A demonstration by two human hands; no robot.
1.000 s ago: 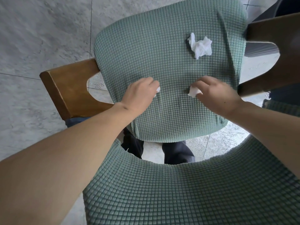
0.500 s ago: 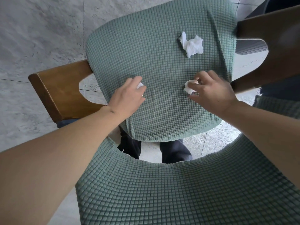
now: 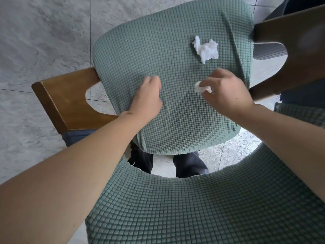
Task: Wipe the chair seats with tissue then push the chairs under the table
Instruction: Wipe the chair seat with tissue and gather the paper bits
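Seat [image 3: 175, 106] fills most of the shot, green waffle cover, wooden arm [image 3: 63, 95] on the left. Left hand [image 3: 147, 101] rests on it, fingers curled under; can't tell if it's holding anything. Right hand [image 3: 226, 92] pinches a tissue [image 3: 202, 88]. Another wad [image 3: 206, 49] sits further up the seat.

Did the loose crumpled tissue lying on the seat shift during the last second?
No. The loose tissue sits at the same spot on the seat cover, just left of its fold; only the camera shifted.
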